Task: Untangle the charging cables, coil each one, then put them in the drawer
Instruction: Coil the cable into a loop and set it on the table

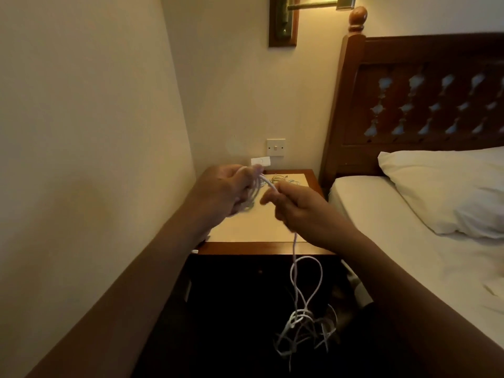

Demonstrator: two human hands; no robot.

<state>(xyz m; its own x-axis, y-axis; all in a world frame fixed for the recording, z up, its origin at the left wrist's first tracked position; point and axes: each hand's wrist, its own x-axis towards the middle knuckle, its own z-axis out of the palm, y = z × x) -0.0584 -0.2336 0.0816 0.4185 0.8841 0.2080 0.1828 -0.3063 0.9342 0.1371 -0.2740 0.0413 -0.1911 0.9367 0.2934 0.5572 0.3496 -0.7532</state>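
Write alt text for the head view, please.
Two hands hold a white cable above a bedside table: the left hand grips a few loops, the right hand pinches the strand, and its tangled rest dangles below. On the table lie other cables; a bed stands to the right.

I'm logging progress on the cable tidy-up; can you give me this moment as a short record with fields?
left hand: holds loops of a thin white charging cable
right hand: pinches the same cable
hanging end: knotted tangle below the right hand
surface: wooden bedside table with cream top, more thin cables at its back
drawer: lost in shadow
stage: untangling unfinished
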